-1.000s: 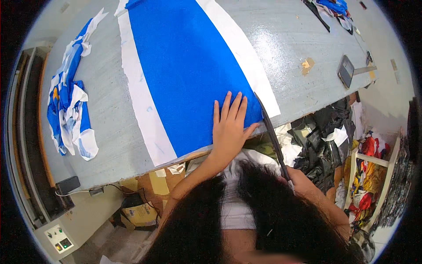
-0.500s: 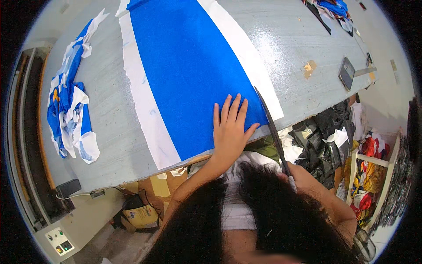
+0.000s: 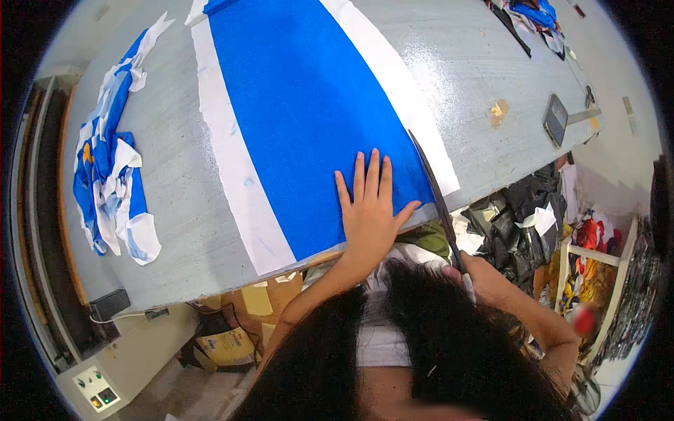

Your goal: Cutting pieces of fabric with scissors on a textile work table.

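Observation:
A long strip of cloth [image 3: 316,126], bright blue with white borders, lies across the grey table up to its near edge. My left hand [image 3: 370,217] rests flat on the blue part near that edge, fingers spread and thumb out to the right. At the lower right, my right hand [image 3: 484,277] grips a long, dark, narrow blade [image 3: 437,193] by its pale handle end. The blade points up and away, its tip along the line where blue meets the right white border. Hair partly hides my right fingers; whether the blade is a knife or closed shears I cannot tell.
Crumpled blue and white scraps [image 3: 116,175] lie at the table's left, and dark and coloured scraps [image 3: 530,17] at the far right. A phone-like device [image 3: 554,119] stands on the right side. Black plastic bags [image 3: 516,217] and a shelf of coloured cloth [image 3: 597,263] stand beyond the edge.
The view has shifted slightly. My left hand stays flat on the cloth, its fingers a little more spread. The blade keeps almost the same place along the right border.

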The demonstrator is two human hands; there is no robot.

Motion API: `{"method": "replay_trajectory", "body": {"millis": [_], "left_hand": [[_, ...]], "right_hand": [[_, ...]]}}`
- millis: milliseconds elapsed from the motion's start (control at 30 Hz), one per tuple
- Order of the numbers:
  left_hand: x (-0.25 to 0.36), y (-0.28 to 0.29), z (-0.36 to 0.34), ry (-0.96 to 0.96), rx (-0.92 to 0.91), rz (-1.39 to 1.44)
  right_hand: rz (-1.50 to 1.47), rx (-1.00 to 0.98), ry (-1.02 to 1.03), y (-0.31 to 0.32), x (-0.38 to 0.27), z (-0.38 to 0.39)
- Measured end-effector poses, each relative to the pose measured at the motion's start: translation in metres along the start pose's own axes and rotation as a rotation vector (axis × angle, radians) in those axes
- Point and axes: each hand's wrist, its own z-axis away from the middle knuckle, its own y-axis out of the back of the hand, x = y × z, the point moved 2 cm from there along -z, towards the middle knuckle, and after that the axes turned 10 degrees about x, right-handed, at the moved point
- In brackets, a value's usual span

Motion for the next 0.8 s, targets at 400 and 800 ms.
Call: {"method": "replay_trajectory", "body": {"millis": [400,800], "left_hand": [[0.001,0.003,0.001,-0.007,-0.026,-0.015],[0.002,0.001,0.0,0.0,-0.028,-0.018]], "right_hand": [[0.11,0.092,-0.008,0.002,-0.006,-0.007],[0.123,0.122,0.042,0.001,-0.006,-0.022]]}}
